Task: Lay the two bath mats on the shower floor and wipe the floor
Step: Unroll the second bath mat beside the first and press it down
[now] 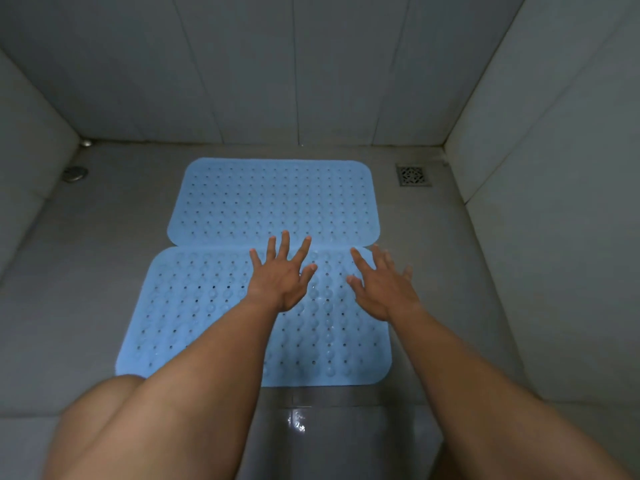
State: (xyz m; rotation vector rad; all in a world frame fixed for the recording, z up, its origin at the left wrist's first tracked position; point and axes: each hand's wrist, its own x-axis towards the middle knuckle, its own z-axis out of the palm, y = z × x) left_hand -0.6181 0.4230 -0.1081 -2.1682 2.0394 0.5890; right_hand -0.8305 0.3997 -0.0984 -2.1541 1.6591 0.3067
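Two blue perforated bath mats lie flat on the grey shower floor [86,271], the far mat [273,199] touching the near mat [194,317], over which the left hand [282,271] and right hand [384,289] spread straight fingers, holding nothing.

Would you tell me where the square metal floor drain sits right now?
The square metal floor drain lies in the head view's far right corner, just right of the far blue perforated bath mat.

Light: dim, bluish, falling evenly. Glare glinting on threshold [296,422]. Right hand [384,289] blurring slightly. Wide-angle edges bowing.
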